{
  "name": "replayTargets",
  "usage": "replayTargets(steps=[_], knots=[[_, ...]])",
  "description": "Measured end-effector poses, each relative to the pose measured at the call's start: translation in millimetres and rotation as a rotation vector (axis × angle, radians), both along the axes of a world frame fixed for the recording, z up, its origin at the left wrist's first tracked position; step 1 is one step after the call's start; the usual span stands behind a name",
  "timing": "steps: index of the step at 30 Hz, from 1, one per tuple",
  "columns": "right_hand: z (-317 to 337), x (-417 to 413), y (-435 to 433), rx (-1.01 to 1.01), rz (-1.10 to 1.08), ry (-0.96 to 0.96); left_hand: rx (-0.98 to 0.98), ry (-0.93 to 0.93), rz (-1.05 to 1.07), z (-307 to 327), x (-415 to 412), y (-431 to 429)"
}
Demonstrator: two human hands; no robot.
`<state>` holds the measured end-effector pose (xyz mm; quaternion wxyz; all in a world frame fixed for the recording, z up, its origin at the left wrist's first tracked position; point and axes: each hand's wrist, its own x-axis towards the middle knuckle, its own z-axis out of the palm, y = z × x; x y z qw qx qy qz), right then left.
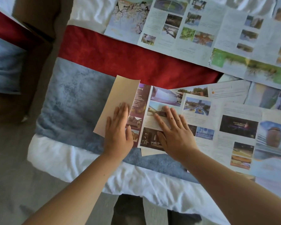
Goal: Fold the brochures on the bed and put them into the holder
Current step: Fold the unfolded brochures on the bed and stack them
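Observation:
A long unfolded brochure with photo panels lies across the near part of the bed. Its leftmost panel, beige on the back, is folded over and lifts slightly at the top. My left hand lies flat on that beige panel with its fingers spread. My right hand presses flat on the panel beside it, fingers apart. A second unfolded brochure lies farther back, and a third is partly under the near one. No holder is in view.
The bed has a white sheet, a blue-grey blanket and a red band. Its near edge runs diagonally above the grey floor. At the far left stands another piece of furniture with the same colours.

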<state>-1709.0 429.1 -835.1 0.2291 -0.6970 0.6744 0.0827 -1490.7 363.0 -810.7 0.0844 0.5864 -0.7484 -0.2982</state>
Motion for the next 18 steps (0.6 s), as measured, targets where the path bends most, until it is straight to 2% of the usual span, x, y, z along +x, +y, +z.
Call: replayTargets(steps=[6, 13, 18], knots=[[15, -51, 33, 0.055, -0.155, 0.235, 0.009, -0.096, -0.143, 7, -53, 30], [16, -98, 69, 0.055, -0.292, 0.264, -0.024, -0.258, -0.099, 7, -92, 38], [12, -137, 104, 0.068, -0.383, 0.181, -0.008, -0.313, -0.123, 4, -131, 46]])
